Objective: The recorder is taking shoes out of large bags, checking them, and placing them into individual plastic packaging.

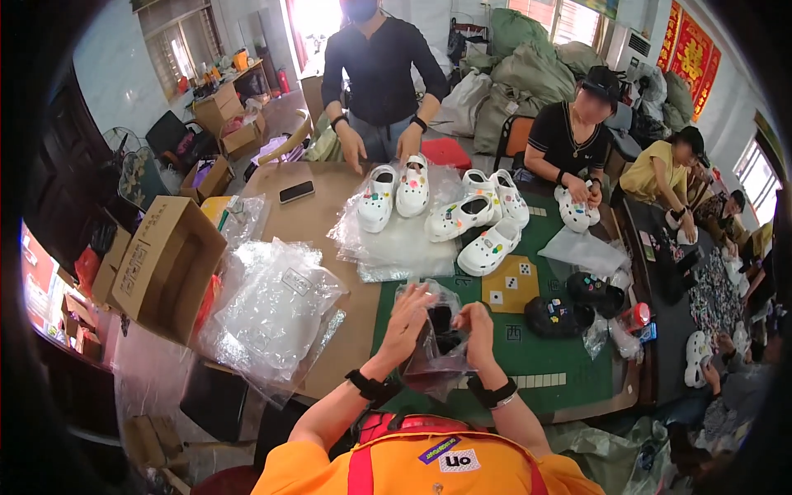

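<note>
A clear plastic bag (431,371) with dark contents (445,328) is between my hands at the near edge of the table; the shape inside is too covered to name surely. My left hand (404,328) lies along the bag's left side, fingers stretched out. On the other side, my right hand (476,337) has its fingers curled, gripping the bag. Just beyond are several white clogs with colourful charms, the nearest one (489,247) resting on its sole. A black clog (558,317) with charms sits right of my right hand, beside another black clog (596,293).
Clear bags (268,309) are piled at left, next to an open cardboard box (169,268). A phone (297,191) lies farther back. One person (379,78) stands across the table; another (573,136) handles white clogs (576,210). A red-lidded jar (635,317) stands at right.
</note>
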